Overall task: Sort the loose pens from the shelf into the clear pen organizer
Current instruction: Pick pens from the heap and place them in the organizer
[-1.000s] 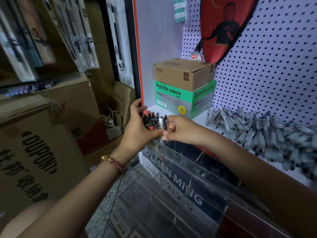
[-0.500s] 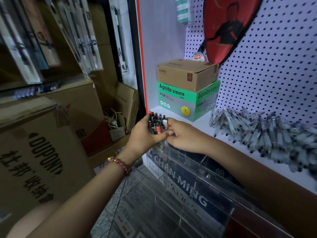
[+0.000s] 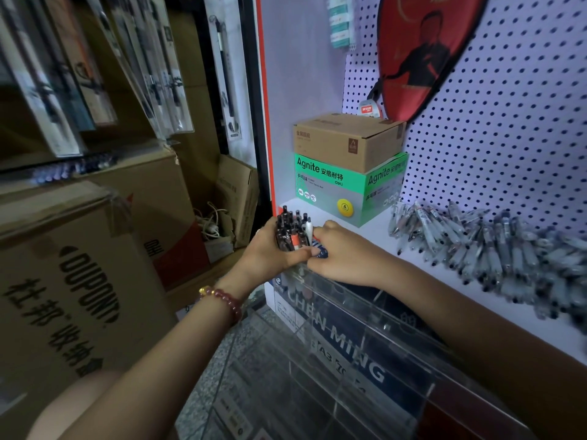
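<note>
Between both hands (image 3: pixel 305 252) (upright): bundled pens (image 3: pixel 293 231).

Left hand (image 3: pixel 270 246) curled closed, right hand (image 3: pixel 341 255) fisted, touching

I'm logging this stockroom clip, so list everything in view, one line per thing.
bundle of pens: one bunch, dark caps, upright in the left hand
loose pens: too many to count, clear-grey, heaped on the shelf at right
clear pen organizer: one, transparent, below the shelf edge
shelf: one, white
green box: one, back of shelf
brown box: one, atop the green box
pegboard: white, dotted
red paddle case: one, hanging
cardboard cartons: several, brown, left
left hand: beaded bracelet
right hand: touching the bundle
</note>
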Motion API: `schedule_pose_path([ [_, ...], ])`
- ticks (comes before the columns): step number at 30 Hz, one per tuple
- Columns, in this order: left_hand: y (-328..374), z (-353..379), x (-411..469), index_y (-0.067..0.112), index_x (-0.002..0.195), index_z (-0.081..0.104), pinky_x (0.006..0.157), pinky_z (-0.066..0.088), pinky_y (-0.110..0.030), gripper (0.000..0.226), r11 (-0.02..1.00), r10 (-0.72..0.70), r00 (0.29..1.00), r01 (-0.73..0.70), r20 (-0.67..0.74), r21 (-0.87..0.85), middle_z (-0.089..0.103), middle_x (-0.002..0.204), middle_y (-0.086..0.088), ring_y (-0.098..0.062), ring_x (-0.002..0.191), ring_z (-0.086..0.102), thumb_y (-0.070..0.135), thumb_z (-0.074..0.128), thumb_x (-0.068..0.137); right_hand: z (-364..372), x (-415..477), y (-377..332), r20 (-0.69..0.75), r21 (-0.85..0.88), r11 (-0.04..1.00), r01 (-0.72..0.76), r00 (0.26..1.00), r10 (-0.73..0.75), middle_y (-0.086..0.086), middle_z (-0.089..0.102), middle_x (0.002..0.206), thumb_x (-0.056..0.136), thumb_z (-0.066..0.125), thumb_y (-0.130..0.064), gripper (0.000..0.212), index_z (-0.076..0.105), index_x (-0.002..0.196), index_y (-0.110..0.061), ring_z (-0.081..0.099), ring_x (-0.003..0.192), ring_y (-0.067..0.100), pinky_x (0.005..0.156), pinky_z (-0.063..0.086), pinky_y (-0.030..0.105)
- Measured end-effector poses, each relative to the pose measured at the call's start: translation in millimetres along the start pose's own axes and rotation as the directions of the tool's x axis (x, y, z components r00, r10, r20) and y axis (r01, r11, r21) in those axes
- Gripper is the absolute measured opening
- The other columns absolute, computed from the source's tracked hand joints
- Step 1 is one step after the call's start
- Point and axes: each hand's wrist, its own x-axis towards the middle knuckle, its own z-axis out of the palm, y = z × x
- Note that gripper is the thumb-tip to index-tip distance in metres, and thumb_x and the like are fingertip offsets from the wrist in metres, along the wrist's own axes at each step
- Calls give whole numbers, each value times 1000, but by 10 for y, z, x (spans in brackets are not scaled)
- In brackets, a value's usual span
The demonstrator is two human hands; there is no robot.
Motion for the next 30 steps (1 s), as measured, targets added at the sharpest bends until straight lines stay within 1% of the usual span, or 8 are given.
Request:
schedule_pose_path([
  [4,55,-21,-53,14,116,46,68,45,-6,71,1000,17,999,-16,-44,22,60,100,7,-3,91,60,33,88,63,-36,26,35,42,90,996,12,999,-15,5,41,89,88,54,-23,25,50,89,1,46,74,22,68,38,37],
  [8,216,-73,-125,13,141,29,110,34,-41,124,992,45,992,-31,-117,125,42,137,-5,-21,130,40,71,74,40,-164,10,41,103,319,947,-31,995,-2,0,37,70,90,58,-21,22,45,72,-15,36,64,15,62,26,31],
  [10,324,-74,-197,13,145,21,116,16,-43,122,960,116,969,-54,-217,274,27,145,-8,-25,139,21,67,76,52,-257,17,87,100,349,936,-48,995,14,1,43,77,93,54,-18,7,56,87,-17,43,74,15,68,30,30],
  [12,398,-88,-242,11,145,22,113,11,-42,108,912,279,909,-150,-310,381,24,145,-11,-23,138,15,59,76,64,-356,50,198,46,393,915,-88,996,76,-3,49,96,96,48,-9,27,57,121,-14,51,97,15,83,34,26],
  [14,461,-112,-261,11,142,26,112,10,-40,97,847,438,846,-276,-303,454,25,143,-11,-19,136,13,58,71,70,-442,89,403,-68,417,898,-137,981,181,-8,55,96,95,48,-5,34,52,128,-13,53,106,15,87,35,23],
  [19,560,-72,-181,21,135,38,113,6,-37,60,762,549,814,-394,-191,514,23,144,-7,-17,135,10,42,64,85,-442,100,1153,-195,150,916,-372,897,396,-1,56,120,92,48,0,33,59,120,-13,57,69,11,68,46,25],
  [25,503,6,-42,32,112,63,105,9,-35,29,669,640,765,-506,-76,545,47,137,2,-13,132,23,42,62,85,-302,176,1495,-205,-399,849,-346,936,284,2,64,117,91,52,-7,39,61,123,-28,54,107,20,100,41,35],
  [30,556,94,-68,36,100,69,103,14,-38,32,584,690,723,-584,35,564,62,122,13,-12,128,39,53,50,82,-274,191,1440,-236,-581,778,-239,964,120,-6,62,112,93,49,-7,30,64,110,-25,51,109,15,96,30,28],
])
